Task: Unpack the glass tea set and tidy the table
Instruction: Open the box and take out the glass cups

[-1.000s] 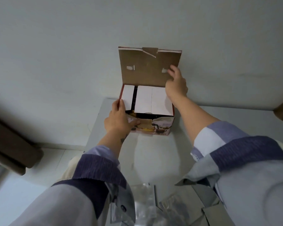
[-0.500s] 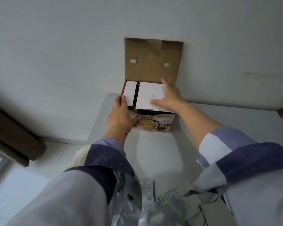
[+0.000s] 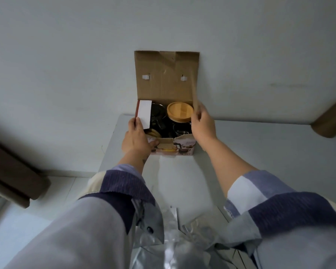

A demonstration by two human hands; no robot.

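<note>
- Two bare hands at the open printed cardboard box (image 3: 173, 150) on the grey table (image 3: 260, 152), box at the table's far edge by the white wall.
- Left hand (image 3: 137, 139) grips the box's near-left corner: thumb lies across the printed front, fingers reach up to the white inner side flap (image 3: 145, 113), which stands just above the fingertips.
- Right hand (image 3: 203, 123) pinches the thin brown right side flap (image 3: 194, 94), seen edge-on, rising above this hand.
- Brown cardboard lid (image 3: 166, 74) stands upright behind both hands, against the wall, with two small white tabs on its inner face.
- Between the hands, inside the box: round bamboo lid (image 3: 180, 111) just left of the right hand, on a dark glass vessel (image 3: 181, 129); more dark glassware (image 3: 158, 115) beside the white flap; exact shapes hard to tell.
- Second smaller bamboo lid (image 3: 152, 133) partly shows just right of the left hand.
- Crumpled silver foil packaging (image 3: 173, 239) lies at the near table edge, under the sleeves, well apart from the box.
</note>
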